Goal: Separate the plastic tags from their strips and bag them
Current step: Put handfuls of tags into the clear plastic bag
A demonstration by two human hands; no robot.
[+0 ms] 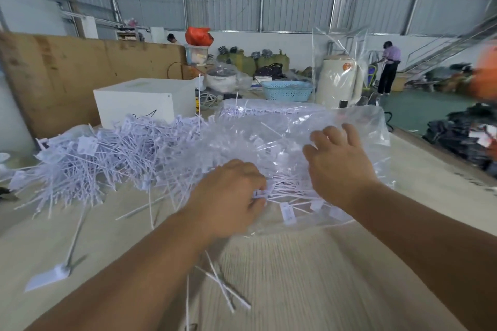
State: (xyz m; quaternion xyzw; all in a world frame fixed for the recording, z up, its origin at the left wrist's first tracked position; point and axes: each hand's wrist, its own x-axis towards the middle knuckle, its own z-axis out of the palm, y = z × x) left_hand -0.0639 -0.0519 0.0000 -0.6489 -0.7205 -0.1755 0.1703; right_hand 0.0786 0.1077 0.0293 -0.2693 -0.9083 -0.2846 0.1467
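Our left hand (pixel 228 196) is curled at the mouth of the clear bag (pixel 309 129), its fingers closed on a small bunch of white tags (pixel 262 193); the picture is blurred there, so we cannot tell how many it grips. Our right hand (pixel 340 161) lies on top of the bag with its fingers spread and fairly straight, pressing the plastic; it holds nothing that we can see. Through the plastic we see more tags already inside, their thin stems crossing under both hands.

To the left of the bag, touching its open side, a big heap of tags (pixel 88 158) spreads over the pale table (pixel 322 277). A few loose strips (pixel 226 285) lie near us between our forearms, and one long single tag (pixel 48 278) lies apart at the left.

Behind the heap stands a white box (pixel 145 102), with brown board (pixel 67 67) beyond it. Farther back are a blue basket (pixel 286 90), a cream-coloured appliance (pixel 338 80) under plastic, and a person (pixel 388 67) standing by the stairs.
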